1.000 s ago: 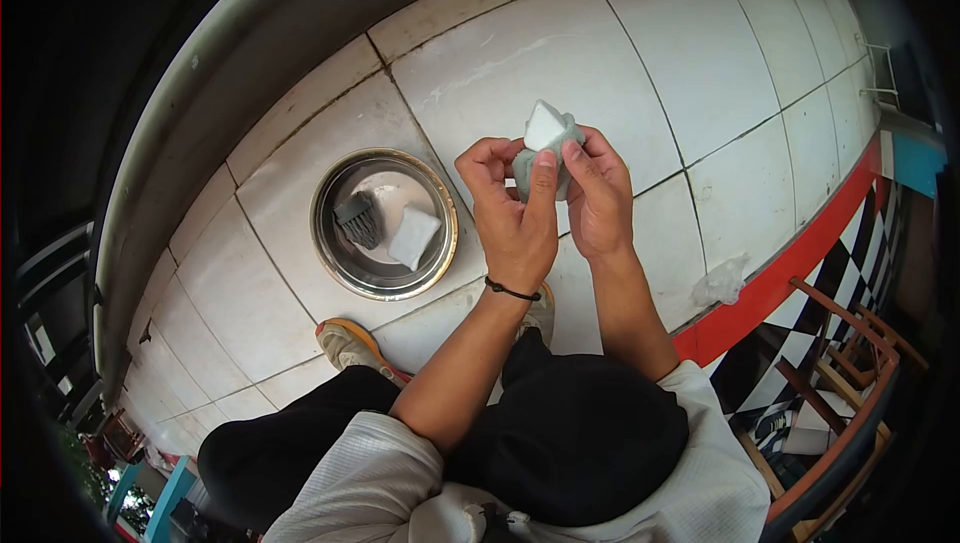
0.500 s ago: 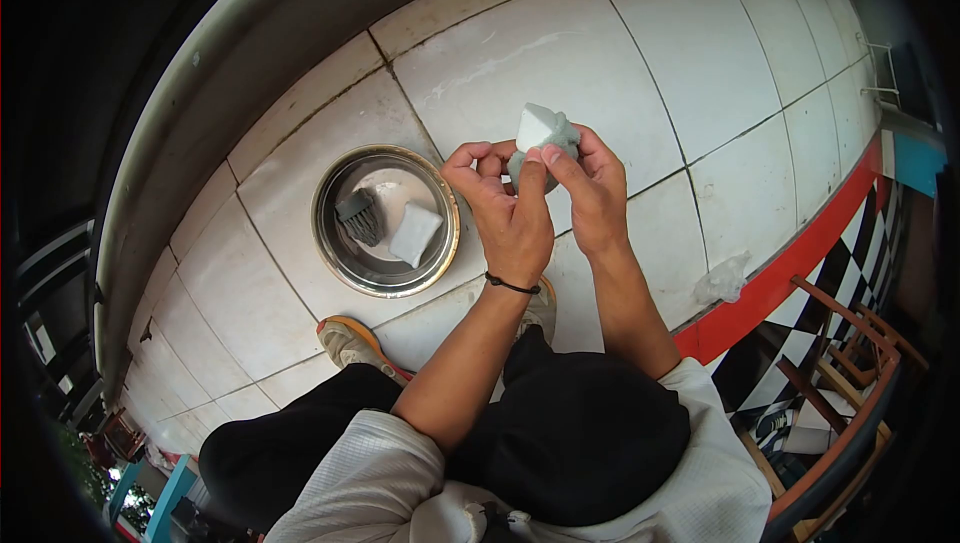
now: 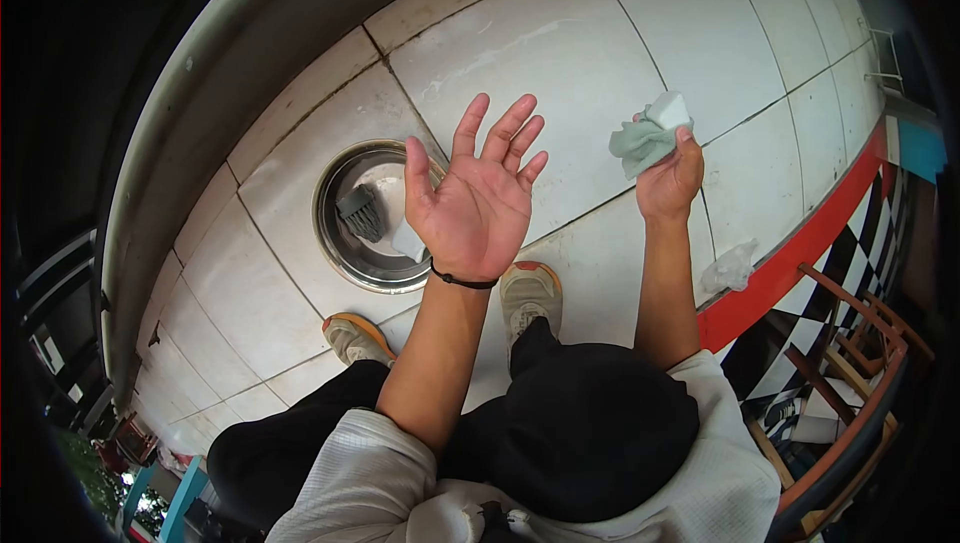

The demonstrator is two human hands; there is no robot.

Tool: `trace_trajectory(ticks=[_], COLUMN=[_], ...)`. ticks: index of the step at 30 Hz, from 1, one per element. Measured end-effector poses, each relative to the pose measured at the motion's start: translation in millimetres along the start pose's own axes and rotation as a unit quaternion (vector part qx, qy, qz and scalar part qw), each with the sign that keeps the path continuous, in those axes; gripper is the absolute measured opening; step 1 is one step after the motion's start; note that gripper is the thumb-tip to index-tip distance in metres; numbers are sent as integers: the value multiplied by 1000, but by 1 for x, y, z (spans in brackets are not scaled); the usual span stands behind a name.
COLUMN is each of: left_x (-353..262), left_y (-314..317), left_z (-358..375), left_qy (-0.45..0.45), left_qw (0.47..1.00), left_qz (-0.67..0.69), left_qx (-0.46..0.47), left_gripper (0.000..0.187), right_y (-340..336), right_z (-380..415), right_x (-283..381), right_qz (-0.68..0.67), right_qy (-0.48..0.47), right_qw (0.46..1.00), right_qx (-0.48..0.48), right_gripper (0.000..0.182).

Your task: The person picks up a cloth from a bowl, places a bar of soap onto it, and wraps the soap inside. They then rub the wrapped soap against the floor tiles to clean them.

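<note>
My left hand (image 3: 478,205) is raised palm up with its fingers spread and nothing in it, over the right edge of a round metal bowl (image 3: 330,253). Inside the bowl lie a dark grey brush (image 3: 360,213) and a white block or pad (image 3: 410,242), the latter partly hidden by my left hand. Off to the right, my right hand (image 3: 672,178) grips a pale green cloth (image 3: 640,144) wrapped partly around a white block (image 3: 670,110). The block's top sticks out of the cloth.
White floor tiles (image 3: 500,53) surround the bowl. My shoes (image 3: 530,293) stand just below it. A crumpled clear plastic bag (image 3: 730,267) lies by a red strip (image 3: 770,288) on the right. Wooden chair parts (image 3: 880,383) are at lower right, a grey curved edge at upper left.
My hands have parted. My left hand has let go of the wrapped block and opened, shifting slightly left over the bowl's edge. My right hand has carried the cloth and block to the right.
</note>
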State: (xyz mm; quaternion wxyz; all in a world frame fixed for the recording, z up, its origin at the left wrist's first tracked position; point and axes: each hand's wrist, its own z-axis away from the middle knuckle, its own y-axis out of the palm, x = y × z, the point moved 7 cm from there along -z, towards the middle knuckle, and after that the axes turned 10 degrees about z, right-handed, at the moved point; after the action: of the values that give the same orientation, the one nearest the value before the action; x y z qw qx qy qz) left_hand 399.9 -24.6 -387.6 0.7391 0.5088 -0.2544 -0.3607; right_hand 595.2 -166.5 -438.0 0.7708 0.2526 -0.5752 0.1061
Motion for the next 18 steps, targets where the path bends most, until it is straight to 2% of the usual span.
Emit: trace_trajectory(ticks=[2, 5, 6, 7, 8, 9, 10, 13, 18], left_x=[1, 6, 8, 9, 11, 12, 13, 15, 16], left_y=[5, 11, 12, 13, 14, 19, 25, 37, 39], left_z=[-1, -1, -1, -1, -1, -1, -1, 1, 1], left_qy=[-38, -73, -80, -88, -96, -101, -106, -109, -137], left_qw=[997, 992, 991, 990, 989, 987, 986, 982, 972], left_qz=[60, 73, 78, 82, 87, 90, 94, 114, 147], left_qx=[36, 68, 70, 73, 76, 84, 92, 104, 120], left_gripper=[85, 89, 90, 91, 93, 93, 93, 96, 100], right_y=[-28, -79, -88, -95, -100, -100, -112, -137, -142], right_z=[3, 9, 10, 13, 17, 19, 16, 12, 11], right_x=[-6, -22, -22, -18, -16, -12, -17, -30, -44], right_qz=[20, 113, 201, 360, 509, 643, 682, 715, 711], right_qy=[16, 24, 15, -16, -47, -77, -86, -75, -73], right_qw=[999, 990, 976, 929, 856, 759, 722, 688, 695], right_qx=[-30, -79, -83, -81, -77, -69, -79, -95, -85], right_gripper=[43, 39, 38, 39, 40, 41, 45, 46, 46])
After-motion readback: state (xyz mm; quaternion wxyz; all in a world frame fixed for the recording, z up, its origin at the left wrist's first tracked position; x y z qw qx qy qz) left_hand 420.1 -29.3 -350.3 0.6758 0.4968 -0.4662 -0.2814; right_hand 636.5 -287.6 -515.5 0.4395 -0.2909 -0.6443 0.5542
